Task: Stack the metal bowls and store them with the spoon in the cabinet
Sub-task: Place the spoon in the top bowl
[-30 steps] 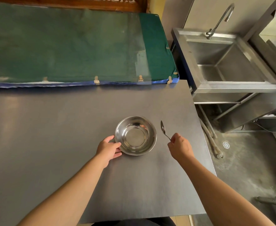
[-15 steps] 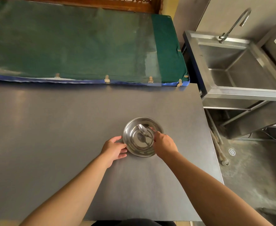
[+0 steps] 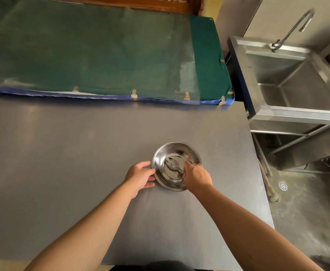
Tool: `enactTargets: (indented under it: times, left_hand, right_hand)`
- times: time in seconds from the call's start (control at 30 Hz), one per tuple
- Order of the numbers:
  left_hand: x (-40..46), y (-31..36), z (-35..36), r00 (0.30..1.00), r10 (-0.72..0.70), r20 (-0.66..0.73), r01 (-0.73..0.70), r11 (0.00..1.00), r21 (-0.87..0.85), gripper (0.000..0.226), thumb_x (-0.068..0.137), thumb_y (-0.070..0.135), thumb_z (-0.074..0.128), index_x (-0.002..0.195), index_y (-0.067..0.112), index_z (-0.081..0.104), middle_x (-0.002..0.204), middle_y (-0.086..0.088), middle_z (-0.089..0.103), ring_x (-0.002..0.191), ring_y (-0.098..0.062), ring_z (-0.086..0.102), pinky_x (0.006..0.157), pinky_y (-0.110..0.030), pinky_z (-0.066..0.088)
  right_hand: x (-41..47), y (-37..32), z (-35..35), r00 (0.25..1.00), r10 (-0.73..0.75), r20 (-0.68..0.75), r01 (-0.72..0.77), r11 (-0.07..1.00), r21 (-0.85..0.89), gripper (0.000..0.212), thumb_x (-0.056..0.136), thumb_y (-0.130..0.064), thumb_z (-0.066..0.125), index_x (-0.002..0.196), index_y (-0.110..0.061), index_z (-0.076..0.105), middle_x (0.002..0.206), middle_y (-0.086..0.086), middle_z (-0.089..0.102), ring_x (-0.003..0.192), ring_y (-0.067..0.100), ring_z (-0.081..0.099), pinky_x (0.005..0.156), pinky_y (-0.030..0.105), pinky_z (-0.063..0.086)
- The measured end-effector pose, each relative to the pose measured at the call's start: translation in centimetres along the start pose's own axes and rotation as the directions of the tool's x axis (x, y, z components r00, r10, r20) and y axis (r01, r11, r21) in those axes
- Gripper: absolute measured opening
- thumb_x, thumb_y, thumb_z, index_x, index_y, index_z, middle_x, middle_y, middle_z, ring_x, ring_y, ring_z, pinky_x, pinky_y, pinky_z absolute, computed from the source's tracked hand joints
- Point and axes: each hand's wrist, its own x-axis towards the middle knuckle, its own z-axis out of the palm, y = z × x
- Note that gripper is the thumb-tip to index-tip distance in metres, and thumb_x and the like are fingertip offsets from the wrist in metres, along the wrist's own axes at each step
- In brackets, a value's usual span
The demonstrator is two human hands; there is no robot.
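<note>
Spoon (image 3: pixel 175 166), beside the metal bowls (image 3: pixel 177 166) a second ago, now lies inside them, pinched by the right hand (image 3: pixel 197 176); left hand (image 3: pixel 140 176), fingers spread, steadies the rim. Cabinet storage remains.

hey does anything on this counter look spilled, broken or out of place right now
Nothing stands out. The metal bowl sits upright on the grey counter, steadied at its rim by the left hand. The right hand holds the spoon down inside it. No spill or damage shows.
</note>
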Motion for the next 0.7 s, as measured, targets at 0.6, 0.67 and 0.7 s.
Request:
enactTargets:
  times: [0.6,0.67,0.7]
  left_hand:
    - [2.8,4.0,1.0,1.0,0.014,-0.022,-0.011,0.989,0.145,0.049,0.091,0.009,0.064,0.139,0.017,0.058,0.124,-0.008,0.064,0.093,-0.014,0.063,0.061,-0.03,0.057]
    - [3.2,4.3,1.1,1.0,0.011,-0.015,-0.008,0.986,0.168,0.049,0.092,0.007,0.063,0.139,0.015,0.057,0.126,-0.006,0.063,0.096,-0.016,0.063,0.06,-0.03,0.056]
    - [3.4,4.3,1.1,1.0,0.005,-0.013,-0.003,0.984,0.18,0.048,0.092,0.006,0.063,0.139,0.015,0.057,0.121,-0.004,0.065,0.094,-0.015,0.063,0.061,-0.031,0.056]
  right_hand:
    - [2.1,4.0,-2.4,0.953,0.303,-0.018,-0.267,0.864,0.427,0.043,0.088,-0.012,0.06,0.131,-0.016,0.056,0.128,0.01,0.055,0.093,0.026,0.062,0.076,0.028,0.045]
    - [2.2,4.5,-2.2,0.944,0.328,0.022,-0.3,0.831,0.469,0.042,0.088,-0.013,0.06,0.131,-0.014,0.057,0.127,0.01,0.059,0.095,0.023,0.063,0.078,0.026,0.043]
    - [2.2,4.6,-2.1,0.938,0.343,0.049,-0.322,0.807,0.495,0.041,0.089,-0.015,0.06,0.13,-0.014,0.058,0.124,0.009,0.062,0.09,0.021,0.065,0.077,0.026,0.045]
